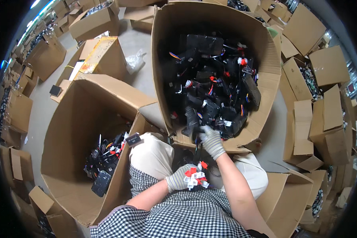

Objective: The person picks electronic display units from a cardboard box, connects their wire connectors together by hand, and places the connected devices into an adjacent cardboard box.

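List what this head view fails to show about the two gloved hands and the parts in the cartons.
- Right hand: its fingertips are buried among black parts in the front carton, so its grip is hidden.
- Left hand: the palm is covered by a bunch of red and white connectors.
- Left carton: its near wall hides part of the contents.
- Individual parts: too small and tangled to separate.
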`<action>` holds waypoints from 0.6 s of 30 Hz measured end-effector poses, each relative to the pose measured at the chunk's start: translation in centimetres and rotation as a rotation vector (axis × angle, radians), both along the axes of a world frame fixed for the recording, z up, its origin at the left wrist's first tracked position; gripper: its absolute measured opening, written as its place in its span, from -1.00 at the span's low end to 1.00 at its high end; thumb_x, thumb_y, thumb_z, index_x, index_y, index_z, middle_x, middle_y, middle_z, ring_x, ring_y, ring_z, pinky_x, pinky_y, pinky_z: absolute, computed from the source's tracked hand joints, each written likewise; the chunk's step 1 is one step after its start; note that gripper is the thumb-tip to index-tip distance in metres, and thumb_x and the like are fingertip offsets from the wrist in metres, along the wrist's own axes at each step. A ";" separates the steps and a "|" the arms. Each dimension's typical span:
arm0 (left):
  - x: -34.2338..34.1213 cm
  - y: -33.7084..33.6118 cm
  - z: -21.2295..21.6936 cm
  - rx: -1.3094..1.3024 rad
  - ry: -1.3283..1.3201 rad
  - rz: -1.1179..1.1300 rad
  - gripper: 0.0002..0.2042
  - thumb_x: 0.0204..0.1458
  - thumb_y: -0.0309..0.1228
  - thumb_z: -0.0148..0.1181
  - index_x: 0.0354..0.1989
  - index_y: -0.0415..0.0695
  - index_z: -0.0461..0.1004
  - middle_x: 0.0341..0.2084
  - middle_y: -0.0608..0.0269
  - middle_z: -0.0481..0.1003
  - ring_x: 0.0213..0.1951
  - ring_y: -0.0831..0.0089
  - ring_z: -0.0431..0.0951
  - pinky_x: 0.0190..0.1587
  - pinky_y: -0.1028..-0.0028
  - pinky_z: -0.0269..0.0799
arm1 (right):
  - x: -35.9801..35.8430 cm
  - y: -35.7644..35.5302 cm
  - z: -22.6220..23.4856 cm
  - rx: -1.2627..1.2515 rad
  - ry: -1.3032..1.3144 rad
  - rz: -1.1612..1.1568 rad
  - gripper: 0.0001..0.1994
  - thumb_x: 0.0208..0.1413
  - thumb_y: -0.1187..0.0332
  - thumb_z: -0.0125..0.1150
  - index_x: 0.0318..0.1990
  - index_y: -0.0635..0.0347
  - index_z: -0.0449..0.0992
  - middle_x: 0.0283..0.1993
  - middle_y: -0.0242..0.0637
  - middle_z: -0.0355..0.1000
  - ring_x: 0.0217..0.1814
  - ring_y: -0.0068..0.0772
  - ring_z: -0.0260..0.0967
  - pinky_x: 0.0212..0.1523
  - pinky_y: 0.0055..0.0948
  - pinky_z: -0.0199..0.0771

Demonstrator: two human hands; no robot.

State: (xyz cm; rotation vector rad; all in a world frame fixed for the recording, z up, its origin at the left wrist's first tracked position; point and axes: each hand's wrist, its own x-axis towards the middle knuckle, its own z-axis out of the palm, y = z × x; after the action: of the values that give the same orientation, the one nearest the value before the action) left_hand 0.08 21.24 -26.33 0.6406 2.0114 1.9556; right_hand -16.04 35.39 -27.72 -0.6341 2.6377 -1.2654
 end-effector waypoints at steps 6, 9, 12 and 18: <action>0.7 -0.1 0.0 0.220 -0.301 -0.216 -0.71 0.09 -0.22 0.12 -0.19 -0.21 0.49 -0.27 0.22 0.54 -0.19 0.36 0.53 -0.08 0.41 0.42 | 3.3 1.4 -0.8 -0.808 -0.714 -0.223 -0.62 -0.03 0.06 0.33 -0.15 0.09 0.50 -0.36 -0.56 0.39 -0.49 -0.80 0.24 -0.65 -0.76 0.19; 0.3 0.1 0.4 -0.068 0.174 -0.203 -0.79 0.00 -0.35 0.21 -0.20 -0.15 0.51 -0.28 0.23 0.54 -0.19 0.36 0.53 -0.08 0.41 0.42 | 3.3 1.2 -1.6 -0.800 -0.700 -0.193 -0.62 -0.04 0.05 0.34 -0.16 0.09 0.50 -0.37 -0.56 0.39 -0.49 -0.78 0.26 -0.64 -0.74 0.22; 0.9 0.1 0.7 0.016 -0.063 -0.172 -0.79 -0.02 -0.41 0.20 -0.19 -0.14 0.51 -0.26 0.23 0.54 -0.19 0.32 0.52 -0.10 0.40 0.42 | 3.5 1.5 -2.5 -0.845 -0.705 -0.162 -0.62 -0.01 0.06 0.31 -0.14 0.11 0.49 -0.36 -0.55 0.39 -0.47 -0.78 0.27 -0.60 -0.75 0.24; 0.4 -0.3 1.6 0.113 -0.220 0.063 -0.84 -0.06 -0.41 0.15 -0.28 -0.11 0.47 -0.32 0.20 0.50 -0.21 0.28 0.49 -0.15 0.36 0.41 | 4.8 1.3 0.7 -0.409 -0.449 0.083 -0.39 0.09 0.18 0.19 0.21 0.34 0.15 0.04 -0.15 0.32 -0.20 -0.43 0.42 -0.14 -0.48 0.43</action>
State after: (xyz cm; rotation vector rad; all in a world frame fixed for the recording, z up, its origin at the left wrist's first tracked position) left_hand 0.52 20.94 -24.72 0.3707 1.8208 2.0870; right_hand -11.20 36.67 -27.01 -0.4357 1.9929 -1.7035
